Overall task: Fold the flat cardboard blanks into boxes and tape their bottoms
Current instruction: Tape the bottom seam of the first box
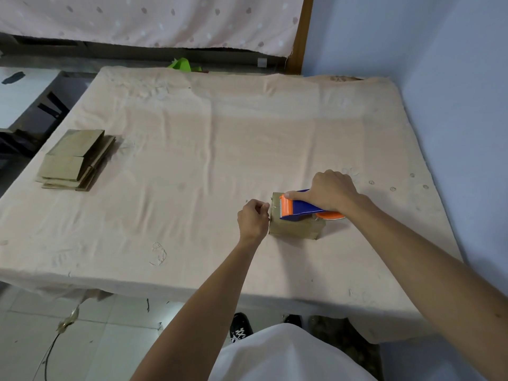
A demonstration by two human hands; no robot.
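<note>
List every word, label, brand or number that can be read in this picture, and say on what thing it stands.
No text can be read here.
White marks on the black shoe: too blurred to read.
No print shows on the blue and orange tape dispenser, the brown cardboard box or the stack of flat cardboard blanks.

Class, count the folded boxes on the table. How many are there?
1: the box under the tape dispenser that the right hand grips, left hand at its side. The pile at left holds only flat blanks.
</note>
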